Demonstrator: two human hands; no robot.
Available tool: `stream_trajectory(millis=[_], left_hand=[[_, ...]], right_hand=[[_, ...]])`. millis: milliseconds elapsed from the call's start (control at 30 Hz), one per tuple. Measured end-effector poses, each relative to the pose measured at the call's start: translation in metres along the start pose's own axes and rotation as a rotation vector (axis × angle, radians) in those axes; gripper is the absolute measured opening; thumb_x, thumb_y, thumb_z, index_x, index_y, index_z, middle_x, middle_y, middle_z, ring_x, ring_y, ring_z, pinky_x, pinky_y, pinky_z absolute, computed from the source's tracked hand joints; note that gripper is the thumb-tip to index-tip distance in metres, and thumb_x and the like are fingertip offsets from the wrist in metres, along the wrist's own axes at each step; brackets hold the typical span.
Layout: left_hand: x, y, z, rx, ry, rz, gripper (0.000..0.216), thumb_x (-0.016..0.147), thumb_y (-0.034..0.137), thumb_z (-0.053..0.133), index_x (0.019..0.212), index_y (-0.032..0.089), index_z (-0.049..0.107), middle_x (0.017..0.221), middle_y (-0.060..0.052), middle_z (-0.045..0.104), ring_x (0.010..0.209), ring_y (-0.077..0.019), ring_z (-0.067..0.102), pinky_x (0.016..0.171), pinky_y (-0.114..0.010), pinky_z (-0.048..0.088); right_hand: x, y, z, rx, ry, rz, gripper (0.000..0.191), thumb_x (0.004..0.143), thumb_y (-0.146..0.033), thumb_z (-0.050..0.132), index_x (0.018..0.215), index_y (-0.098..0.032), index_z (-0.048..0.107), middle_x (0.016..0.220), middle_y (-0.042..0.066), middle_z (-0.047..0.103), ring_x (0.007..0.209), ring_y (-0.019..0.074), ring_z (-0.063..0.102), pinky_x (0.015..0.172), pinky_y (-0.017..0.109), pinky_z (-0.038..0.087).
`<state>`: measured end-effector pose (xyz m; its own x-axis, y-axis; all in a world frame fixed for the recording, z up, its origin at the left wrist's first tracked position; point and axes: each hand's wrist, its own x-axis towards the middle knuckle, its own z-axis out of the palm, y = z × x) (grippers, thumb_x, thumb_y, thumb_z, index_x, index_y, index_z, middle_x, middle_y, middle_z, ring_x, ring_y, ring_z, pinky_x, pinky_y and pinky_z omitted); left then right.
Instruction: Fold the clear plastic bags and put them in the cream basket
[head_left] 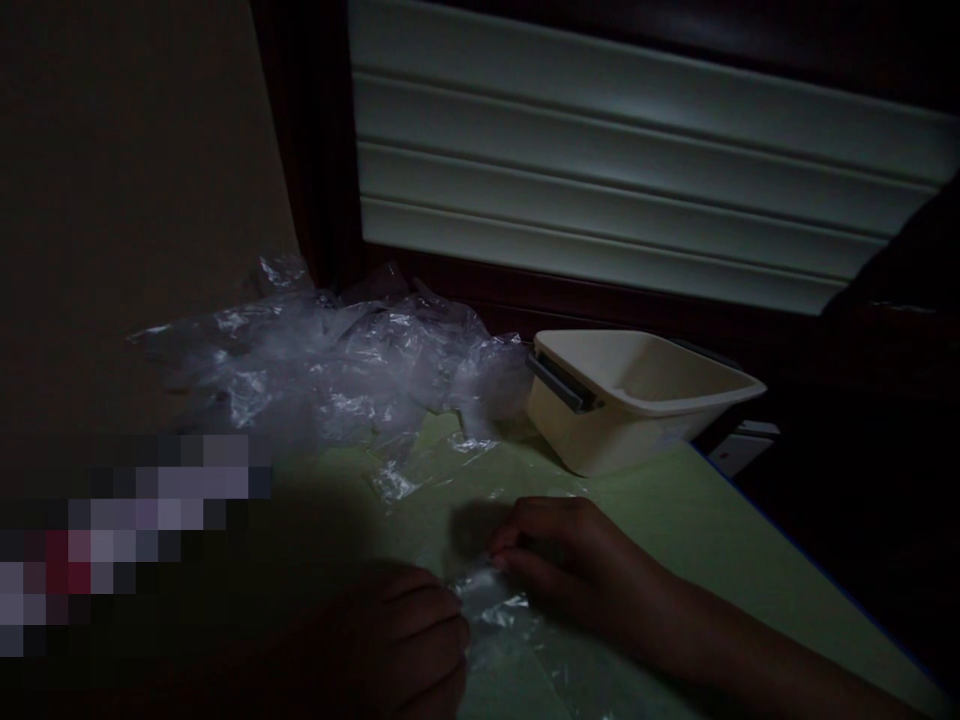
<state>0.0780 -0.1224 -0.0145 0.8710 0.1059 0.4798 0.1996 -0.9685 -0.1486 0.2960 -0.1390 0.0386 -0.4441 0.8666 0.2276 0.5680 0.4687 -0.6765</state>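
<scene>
A clear plastic bag [491, 610], thin and crinkled, stretches between my two hands low over the pale green table. My right hand [570, 550] comes in from the right, its thumb and forefinger pinched at the bag's upper edge. In deep shadow at the bottom, my left hand [409, 640] has its fingers curled closed at the bag's left side; its thumb and fingertips are hidden. Beyond the hands, a heap of crumpled clear plastic bags [360, 360] lies against the wall. Dim light blurs the bag's outline.
A cream plastic bin [592, 440] with a dark grey handle stands at the table's back right edge; little of its inside shows. Bare green tabletop [705, 540] runs along the right edge. Behind is a slatted panel [600, 170] in a dark frame. A pixelated patch covers the lower left.
</scene>
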Motion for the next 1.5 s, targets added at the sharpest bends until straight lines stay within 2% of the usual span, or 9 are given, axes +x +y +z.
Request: stream_trajectory(millis=[167,300,467,567,700,833,1033,1333,1500], left_hand=[[0.001,0.0,-0.003,-0.099,0.038,-0.058,0.025,0.1,0.014,0.044,0.083,0.016,0.062,0.074,0.001,0.064,0.075,-0.0151,0.058,0.078,-0.028,0.047],[0.004,0.001,-0.003,-0.159,0.056,-0.074,0.037,0.103,0.014,0.033,0.078,0.015,0.059,0.075,0.0,0.064,0.07,-0.0143,0.056,0.072,-0.029,0.046],[0.0,0.004,-0.001,-0.09,0.057,-0.048,0.022,0.1,0.013,0.047,0.085,0.016,0.062,0.084,0.0,0.067,0.079,-0.0151,0.058,0.079,-0.03,0.046],[-0.001,0.004,-0.002,-0.111,0.064,-0.043,0.028,0.103,0.015,0.039,0.088,0.016,0.062,0.083,0.0,0.068,0.081,-0.0153,0.058,0.082,-0.031,0.046],[0.003,-0.001,-0.003,-0.175,0.057,0.002,0.029,0.102,0.01,0.034,0.092,0.014,0.061,0.081,0.0,0.068,0.074,-0.0148,0.059,0.074,-0.03,0.046],[0.006,-0.003,-0.003,-0.163,0.056,-0.002,0.024,0.099,0.015,0.041,0.086,0.014,0.061,0.079,-0.001,0.066,0.073,-0.0164,0.057,0.069,-0.032,0.045],[0.003,-0.003,-0.007,-0.186,-0.062,-0.027,0.007,0.086,0.011,0.054,0.088,0.015,0.059,0.085,0.0,0.065,0.078,-0.0167,0.056,0.072,-0.031,0.044],[0.004,-0.004,-0.007,-0.171,-0.051,-0.015,0.022,0.099,0.025,0.046,0.085,0.015,0.06,0.081,-0.001,0.063,0.076,-0.0169,0.056,0.07,-0.032,0.043],[0.004,-0.003,-0.007,-0.164,-0.02,-0.074,0.013,0.096,0.022,0.053,0.088,0.016,0.061,0.084,0.0,0.066,0.077,-0.0166,0.056,0.072,-0.032,0.044]], right_hand=[[0.007,0.009,0.004,0.014,0.064,-0.001,0.011,0.088,-0.011,0.059,0.085,-0.015,0.069,0.081,0.003,0.072,0.074,0.0147,0.066,0.068,0.025,0.05],[0.008,0.018,0.01,-0.007,0.08,-0.015,0.013,0.087,-0.012,0.063,0.098,-0.016,0.069,0.09,0.006,0.074,0.079,0.0169,0.069,0.071,0.028,0.052],[0.009,0.021,0.018,-0.204,0.055,-0.101,0.017,0.086,-0.012,0.066,0.103,-0.013,0.069,0.09,0.009,0.074,0.082,0.0202,0.068,0.074,0.032,0.052],[0.01,0.02,0.02,-0.248,0.06,-0.092,0.016,0.085,-0.012,0.068,0.101,-0.012,0.069,0.086,0.008,0.073,0.078,0.0197,0.067,0.07,0.031,0.051],[0.011,0.021,0.02,-0.254,0.062,-0.104,0.012,0.083,-0.014,0.07,0.095,-0.014,0.069,0.082,0.005,0.071,0.075,0.0178,0.064,0.068,0.028,0.048],[0.01,0.021,0.018,-0.329,0.073,-0.071,0.008,0.084,-0.017,0.07,0.092,-0.016,0.068,0.079,0.004,0.068,0.074,0.0177,0.063,0.066,0.028,0.046],[0.006,0.017,0.014,-0.41,0.12,-0.003,0.005,0.085,-0.017,0.069,0.085,-0.014,0.065,0.079,0.005,0.064,0.071,0.0167,0.059,0.062,0.026,0.044],[0.009,0.025,0.009,-0.452,0.096,0.031,0.018,0.083,-0.029,0.073,0.086,-0.013,0.066,0.078,0.005,0.063,0.069,0.0173,0.06,0.06,0.026,0.042],[0.009,0.027,0.009,-0.472,0.088,0.086,0.017,0.083,-0.03,0.073,0.083,-0.015,0.065,0.075,0.003,0.062,0.068,0.0172,0.059,0.059,0.026,0.041]])
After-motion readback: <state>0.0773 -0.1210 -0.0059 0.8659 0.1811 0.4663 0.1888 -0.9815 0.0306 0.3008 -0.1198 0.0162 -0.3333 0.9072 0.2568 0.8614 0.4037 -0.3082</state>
